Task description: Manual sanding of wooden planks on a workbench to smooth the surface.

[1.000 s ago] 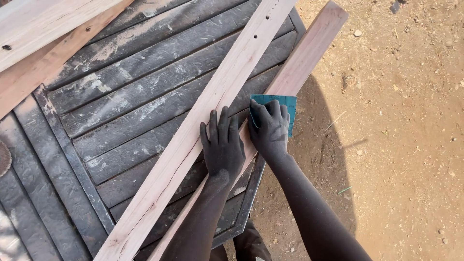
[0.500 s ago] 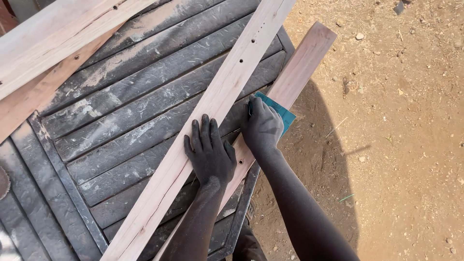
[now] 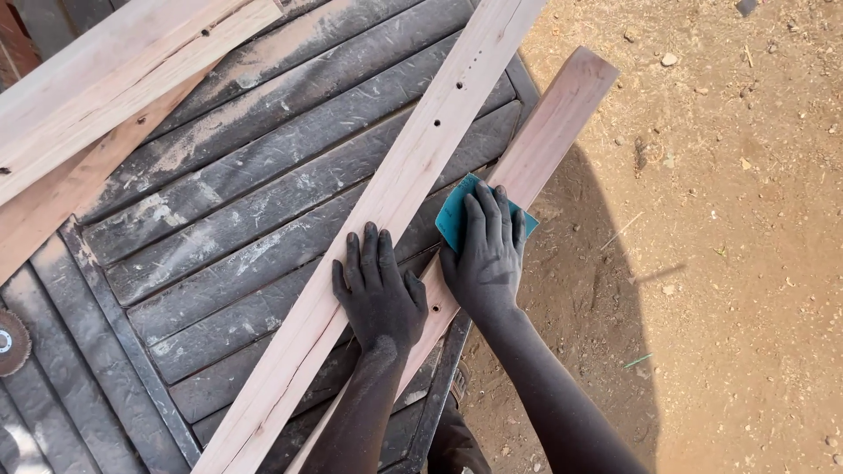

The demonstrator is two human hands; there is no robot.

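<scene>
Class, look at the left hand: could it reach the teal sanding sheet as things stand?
Probably yes. The left hand lies flat on the long plank, close beside the teal sheet, but the right hand covers most of that sheet.

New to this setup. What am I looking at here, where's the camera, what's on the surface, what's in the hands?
No machine: a person's two bare hands, filmed by one camera worn on the head, looking down. The surface is a dark slatted table, dusty, on sandy ground. Two long pale wooden boards lie across it diagonally. The left hand rests flat on the wider board, which has small holes. The right hand presses a teal sheet, likely sandpaper, onto the narrower board. More boards lie at upper left, and a round disc sits at the left edge.
</scene>
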